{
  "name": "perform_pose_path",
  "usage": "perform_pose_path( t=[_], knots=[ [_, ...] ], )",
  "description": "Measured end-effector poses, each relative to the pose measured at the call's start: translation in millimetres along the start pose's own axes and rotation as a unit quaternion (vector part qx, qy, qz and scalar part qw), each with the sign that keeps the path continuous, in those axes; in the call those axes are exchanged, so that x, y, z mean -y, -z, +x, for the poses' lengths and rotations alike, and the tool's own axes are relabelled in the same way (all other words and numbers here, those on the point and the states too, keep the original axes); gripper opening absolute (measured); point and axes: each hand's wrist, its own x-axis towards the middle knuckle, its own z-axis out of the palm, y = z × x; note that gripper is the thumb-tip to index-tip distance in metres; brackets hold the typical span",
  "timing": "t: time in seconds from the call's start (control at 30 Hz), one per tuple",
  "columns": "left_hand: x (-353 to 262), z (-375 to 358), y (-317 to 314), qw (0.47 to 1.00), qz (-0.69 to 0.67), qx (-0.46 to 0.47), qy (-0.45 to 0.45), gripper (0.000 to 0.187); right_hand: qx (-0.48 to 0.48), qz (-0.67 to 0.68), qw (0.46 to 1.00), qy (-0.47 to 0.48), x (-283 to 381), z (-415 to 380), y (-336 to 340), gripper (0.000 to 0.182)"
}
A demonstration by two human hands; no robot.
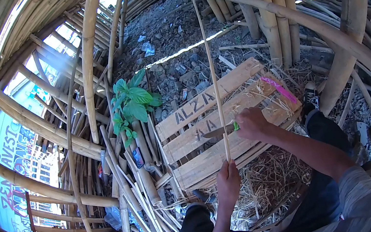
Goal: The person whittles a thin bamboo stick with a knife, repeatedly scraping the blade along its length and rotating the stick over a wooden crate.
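My left hand is closed around the lower end of a long, thin bamboo strip, which points away from me over a wooden crate. In my right hand is a knife with a green handle; the fingers are wrapped round it. The blade reaches left and crosses the strip a little above my left hand. Whether its edge is cutting into the strip cannot be made out. Dark painted letters mark the crate's slats, and some pale shavings lie on top.
Pale split strips lie in a bundle left of the crate. A green leafy plant grows behind them. Shavings cover the ground near my legs. Thick bamboo poles and a leaning pole stand at the right.
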Motion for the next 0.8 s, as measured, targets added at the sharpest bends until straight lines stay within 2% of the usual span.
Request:
perform_pose_path(
  t=[0.13, 0.2, 0.23, 0.3, 0.33, 0.37, 0.43, 0.57, 0.63, 0.7, 0.77, 0.8],
  knots=[
    [-14.5, 1.1, -1.1, 0.995, -0.085, 0.023, 0.046, 0.025, 0.001, 0.009, 0.999, -0.044, 12.9, -5.0, 4.4, 0.02],
    [-15.7, 0.3, -1.6, 0.985, -0.14, 0.026, 0.093, 0.025, 0.098, 0.051, 0.994, 0.01, 22.1, -20.1, 3.2, 0.021],
    [-13.5, 1.1, 0.0, 0.985, -0.14, 0.027, 0.094, 0.025, 0.098, 0.05, 0.994, 0.008, 28.7, -29.7, 2.4, 0.021],
    [-0.8, 7.6, 5.7, 0.995, -0.084, 0.025, 0.056, 0.024, 0.137, 0.058, 0.986, 0.071, 40.7, -43.8, 1.2, 0.021],
    [14.5, 13.0, 7.8, 0.997, 0.069, -0.013, -0.03, 0.025, 0.156, 0.046, 0.984, 0.069, 41.3, -42.9, 1.7, 0.021],
    [12.9, 10.1, 4.2, 0.997, 0.071, -0.013, -0.026, 0.025, 0.159, 0.049, 0.984, 0.067, 34.2, -35.9, 3.3, 0.021],
    [-0.3, 1.2, -5.1, 0.944, 0.287, -0.073, -0.148, 0.026, 0.13, 0.049, 0.99, -0.04, 14.6, -18.5, 2.4, 0.022],
    [-5.9, 3.4, -7.3, 0.941, 0.299, -0.074, -0.138, 0.026, 0.07, 0.072, 0.994, -0.039, 3.1, -18.1, -3.9, 0.023],
    [-5.3, 4.7, -6.5, 0.947, 0.286, -0.073, -0.128, 0.026, 0.17, 0.08, 0.982, 0.013, 25.8, -33.3, -0.2, 0.023],
    [-4.8, 1.8, -5.2, 0.952, 0.277, -0.072, -0.112, 0.026, 0.171, 0.076, 0.982, 0.026, 28.4, -34.9, -5.2, 0.023],
    [-7.1, -5.3, -6.8, 0.945, 0.288, -0.064, -0.142, 0.026, 0.095, 0.107, 0.987, -0.071, 12.6, -18.4, 2.4, 0.023],
    [-5.8, -4.8, -5.6, 0.945, 0.287, -0.064, -0.142, 0.026, 0.096, 0.016, 0.995, -0.01, -0.9, -9.0, 5.1, 0.022]
  ],
)
